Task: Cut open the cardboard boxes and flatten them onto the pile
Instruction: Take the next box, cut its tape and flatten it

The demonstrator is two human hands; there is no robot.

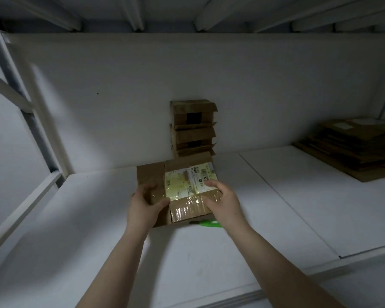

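A brown cardboard box with a yellow shipping label and clear tape sits on the white shelf, one side flap folded out to the left. My left hand grips its left front edge, thumb on top. My right hand holds its right side, fingers curled over the top near the label. A green box cutter lies on the shelf just in front of the box, under my right wrist. A pile of flattened cardboard lies at the far right.
Two opened boxes are stacked against the white back wall behind the box I hold. A white metal frame with a diagonal brace closes the left side. Shelf beams run overhead. A seam splits the shelf boards.
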